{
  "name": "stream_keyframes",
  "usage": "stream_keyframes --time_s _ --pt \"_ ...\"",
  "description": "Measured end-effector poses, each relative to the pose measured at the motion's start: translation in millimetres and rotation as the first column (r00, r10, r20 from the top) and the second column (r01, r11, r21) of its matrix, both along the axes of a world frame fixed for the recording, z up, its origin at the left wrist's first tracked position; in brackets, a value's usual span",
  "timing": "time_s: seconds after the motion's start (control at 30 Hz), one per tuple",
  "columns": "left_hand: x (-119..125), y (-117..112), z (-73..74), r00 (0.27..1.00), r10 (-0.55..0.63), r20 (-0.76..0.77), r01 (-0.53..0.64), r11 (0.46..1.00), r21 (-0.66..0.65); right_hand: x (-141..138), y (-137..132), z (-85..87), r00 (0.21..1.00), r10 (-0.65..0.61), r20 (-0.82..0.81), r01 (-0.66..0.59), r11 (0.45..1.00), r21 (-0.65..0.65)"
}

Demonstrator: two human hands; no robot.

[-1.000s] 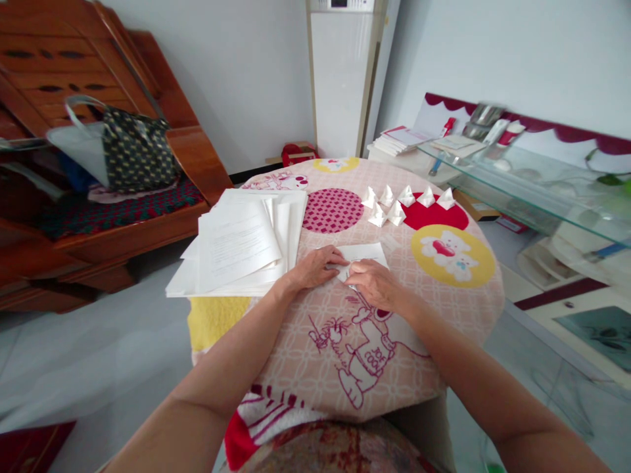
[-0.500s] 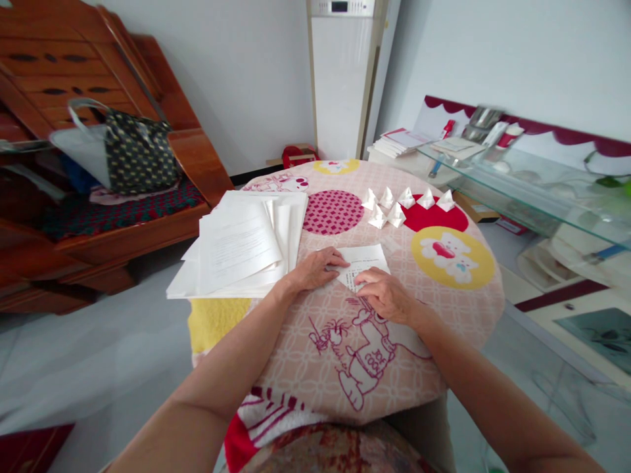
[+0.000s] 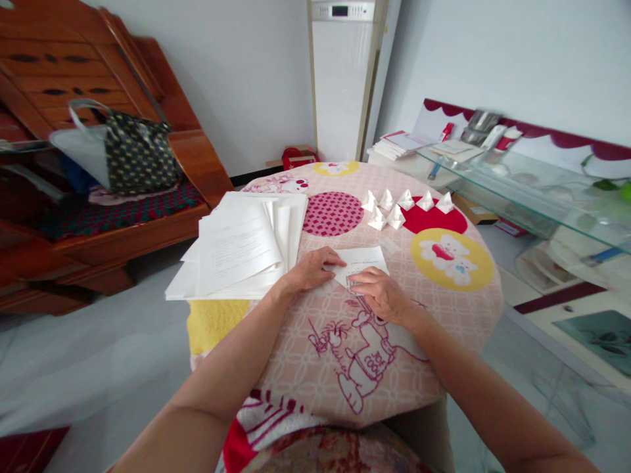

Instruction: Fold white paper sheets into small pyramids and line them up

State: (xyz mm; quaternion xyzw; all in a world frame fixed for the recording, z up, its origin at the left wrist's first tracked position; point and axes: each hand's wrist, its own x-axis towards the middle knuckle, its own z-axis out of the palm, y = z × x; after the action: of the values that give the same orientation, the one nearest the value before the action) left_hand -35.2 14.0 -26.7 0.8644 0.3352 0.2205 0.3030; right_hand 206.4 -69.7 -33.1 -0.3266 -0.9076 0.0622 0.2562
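A printed white sheet of paper (image 3: 367, 257) lies on the round table, its lower edge partly under my hands. My left hand (image 3: 315, 268) rests at its left corner, with bent fingers holding the paper down. From the right, my right hand (image 3: 382, 293) reaches over the lower part, its fingers close together and pressing on the sheet. Exactly how the paper is folded under the fingers is hidden. Beyond the sheet, several small folded white paper pieces (image 3: 396, 217) stand in two rows.
Left of my hands is a stack of white papers (image 3: 236, 246). A patterned cloth (image 3: 315, 368) covers the table (image 3: 276, 328). A glass shelf (image 3: 532, 190) with items stands at the right, a wooden bench (image 3: 192, 157) with a dotted bag (image 3: 138, 154) at the left.
My right hand's fingers have slid slightly left and now lie flatter across the paper, covering more of its print. My left hand has barely moved.
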Motion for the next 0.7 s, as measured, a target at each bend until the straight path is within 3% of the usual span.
stream_keyframes --time_s 0.3,0.5,0.6,0.7 --pt "-9.6 9.8 -13.7 0.982 0.177 0.059 -0.177 0.984 0.002 -0.1 -0.4 0.3 1.000 -0.014 0.003 0.014 0.999 -0.031" --pt "0.9 1.0 -13.6 0.936 0.309 0.168 -0.341 0.914 0.219 -0.6 -1.0 -0.2 1.000 -0.006 -0.011 0.006 1.000 -0.027" --pt "13.2 -13.1 -5.2 0.962 0.206 0.181 -0.251 0.929 0.271 -1.4 -2.1 1.5 1.000 -0.013 -0.015 0.012 1.000 -0.029" --pt "24.8 -27.4 -0.6 0.992 0.126 0.018 -0.126 0.962 0.243 -1.7 -3.0 3.6 1.000 -0.002 -0.009 0.002 1.000 -0.020"
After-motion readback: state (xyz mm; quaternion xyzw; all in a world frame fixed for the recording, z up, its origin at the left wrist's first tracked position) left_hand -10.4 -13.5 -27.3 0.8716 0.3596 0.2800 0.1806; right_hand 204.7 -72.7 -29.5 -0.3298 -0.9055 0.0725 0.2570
